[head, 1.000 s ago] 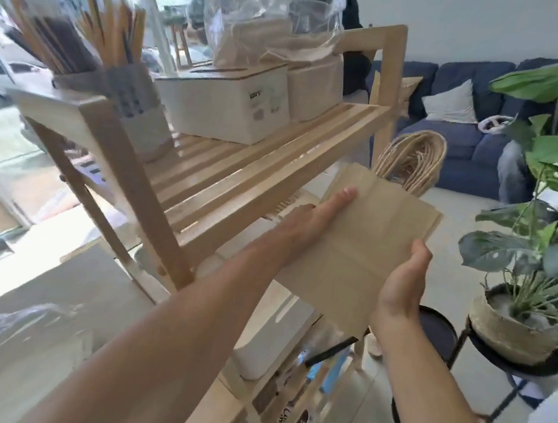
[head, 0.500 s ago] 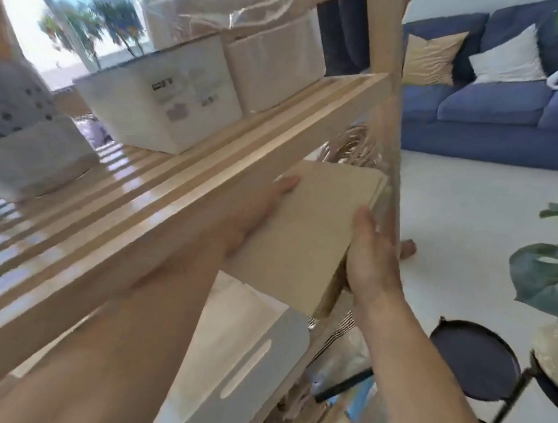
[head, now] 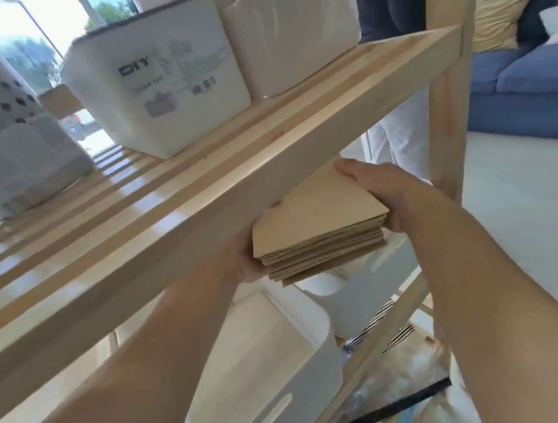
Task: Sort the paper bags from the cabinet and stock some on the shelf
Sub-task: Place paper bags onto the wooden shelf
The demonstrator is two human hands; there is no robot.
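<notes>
A flat stack of brown paper bags (head: pixel 317 225) is held level just under the top board of the wooden shelf (head: pixel 239 179). My left hand (head: pixel 244 263) grips the stack's near left corner from below. My right hand (head: pixel 386 191) lies over the far right edge, fingers on top. The back part of the stack is hidden behind the shelf's front rail.
On the top board stand a white DIY box (head: pixel 160 85), a second white box (head: pixel 289 36) and a perforated grey holder (head: pixel 3 106). White bins (head: pixel 272 358) fill the level below. The shelf's right post (head: pixel 448 125) is close. A blue sofa (head: pixel 539 83) sits behind.
The bags have moved in under the top board, tilting flatter so the stack's layered edge now shows. My right hand has shifted to the far right edge. The view has moved closer and lower.
</notes>
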